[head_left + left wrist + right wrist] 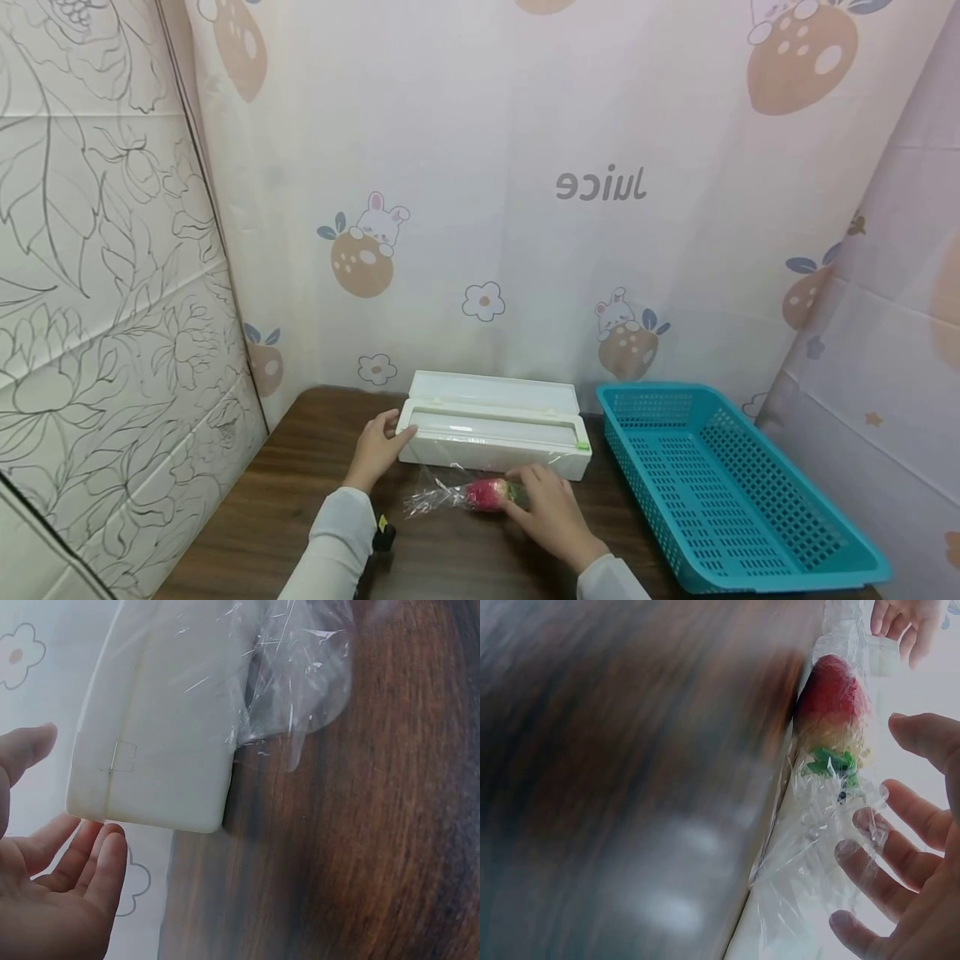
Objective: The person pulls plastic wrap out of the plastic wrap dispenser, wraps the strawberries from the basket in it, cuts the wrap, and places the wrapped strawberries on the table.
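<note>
A red strawberry [486, 494] with a pale top and green leaves lies on the dark wooden table, wrapped in clear cling film [810, 840]. The film is twisted and crinkled at the left end. My right hand [551, 515] is at the leafy end, its fingers spread apart, fingertips right at the loose film. Behind the strawberry stands a white cling film dispenser [487, 450], its lid raised and a roll inside. My left hand [375, 450] is at the dispenser's left end, with relaxed fingertips [112, 832] at its corner and the thumb held apart.
A blue-green plastic basket [645, 483] stands on the right side of the table [300, 475]. Close behind the dispenser hangs a printed curtain [495, 250]. A small black object with a yellow mark [384, 533] is next to my left wrist.
</note>
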### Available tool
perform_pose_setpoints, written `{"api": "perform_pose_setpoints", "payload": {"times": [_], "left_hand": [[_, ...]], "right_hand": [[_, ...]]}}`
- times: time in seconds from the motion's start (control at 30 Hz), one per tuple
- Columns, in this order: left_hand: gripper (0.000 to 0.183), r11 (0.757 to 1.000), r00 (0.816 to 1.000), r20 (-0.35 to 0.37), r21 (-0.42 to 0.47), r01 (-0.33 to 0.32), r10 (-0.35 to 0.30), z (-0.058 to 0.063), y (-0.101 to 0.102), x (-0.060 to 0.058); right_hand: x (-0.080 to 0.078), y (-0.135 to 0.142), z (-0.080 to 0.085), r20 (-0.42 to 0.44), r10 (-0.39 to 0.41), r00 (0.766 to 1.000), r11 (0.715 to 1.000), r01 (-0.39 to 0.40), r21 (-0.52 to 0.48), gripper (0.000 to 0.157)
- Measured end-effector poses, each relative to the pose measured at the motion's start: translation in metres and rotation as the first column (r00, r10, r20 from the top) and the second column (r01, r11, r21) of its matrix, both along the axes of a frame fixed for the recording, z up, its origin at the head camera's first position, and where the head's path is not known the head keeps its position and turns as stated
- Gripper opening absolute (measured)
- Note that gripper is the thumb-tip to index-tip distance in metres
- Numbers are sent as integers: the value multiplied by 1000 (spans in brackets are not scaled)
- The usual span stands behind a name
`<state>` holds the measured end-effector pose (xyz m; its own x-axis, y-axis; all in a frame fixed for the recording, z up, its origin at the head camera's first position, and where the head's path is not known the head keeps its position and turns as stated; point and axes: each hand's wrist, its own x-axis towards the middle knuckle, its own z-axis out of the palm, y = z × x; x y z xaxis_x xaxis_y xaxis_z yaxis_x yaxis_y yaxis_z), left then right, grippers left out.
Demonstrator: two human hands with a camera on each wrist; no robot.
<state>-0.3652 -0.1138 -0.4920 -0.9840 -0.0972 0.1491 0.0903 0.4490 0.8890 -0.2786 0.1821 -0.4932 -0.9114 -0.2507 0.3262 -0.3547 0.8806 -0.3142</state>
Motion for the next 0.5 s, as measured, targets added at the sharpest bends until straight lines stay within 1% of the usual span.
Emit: {"api": "perform_pose_setpoints", "payload": {"times": [0.17, 0.37, 0.5], "left_hand": [[64, 1000, 1000, 6, -6, 15, -15, -3, -2, -2], [61, 1000, 1000, -5, -16, 22, -22, -6, -5, -4], [60, 999, 1000, -1, -24, 30, -30, -6, -4, -3]], "right_hand": [[2, 5, -1, -3, -14, 1000, 1000, 14, -3, 41], [3, 14, -2, -11, -35, 999, 999, 35, 3, 35], [6, 23, 0, -31, -51, 998, 999, 51, -3, 32]]}}
